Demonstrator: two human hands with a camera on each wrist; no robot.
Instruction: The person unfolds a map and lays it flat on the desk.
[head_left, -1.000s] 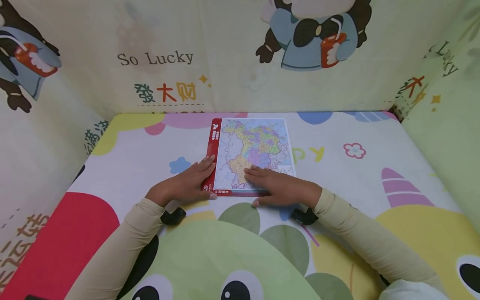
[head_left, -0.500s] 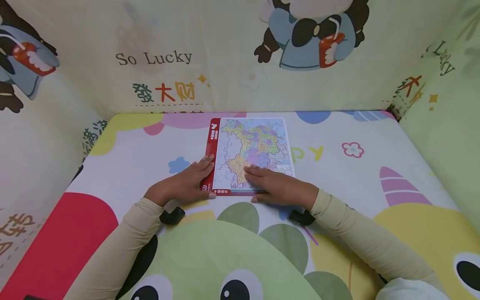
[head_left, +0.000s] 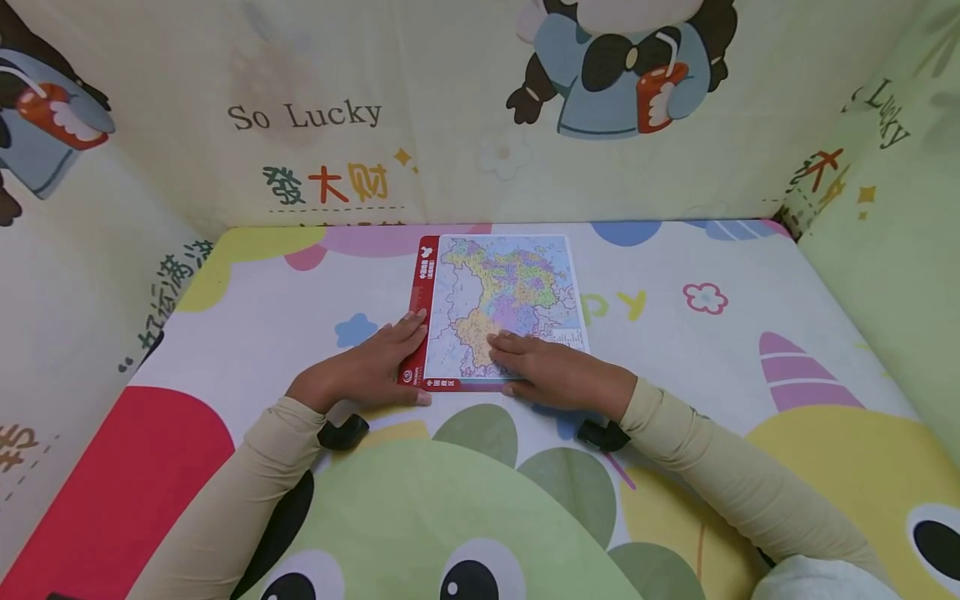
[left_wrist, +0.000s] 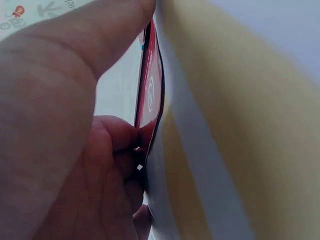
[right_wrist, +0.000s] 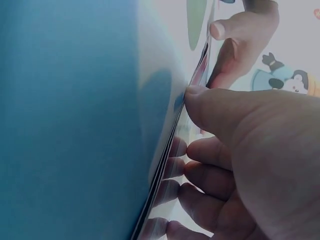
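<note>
A flat, glossy map (head_left: 510,287) with a red strip along its left side lies on the patterned tablecloth. My left hand (head_left: 367,367) rests at its lower left corner, fingertips on the red strip and thumb by the near edge. Across the map's lower right part lies my right hand (head_left: 558,375), fingers extended over the printed surface. In the right wrist view, the fingertips (right_wrist: 192,150) meet their reflections in the gloss, and the thumb is at the map's edge. The left wrist view shows the red strip (left_wrist: 152,90) edge-on, with the left fingertips against it.
The tablecloth (head_left: 660,350) carries large cartoon prints, including a green face (head_left: 405,517) in front of me. A printed fabric wall (head_left: 450,108) rises behind the table, with more fabric at both sides. A dark wrist camera (head_left: 345,432) sits under the left wrist, another (head_left: 603,435) under the right.
My right thumb has drawn in slightly to the map's near edge. The left hand and the map stay nearly where they were; the head view has shifted a little.
</note>
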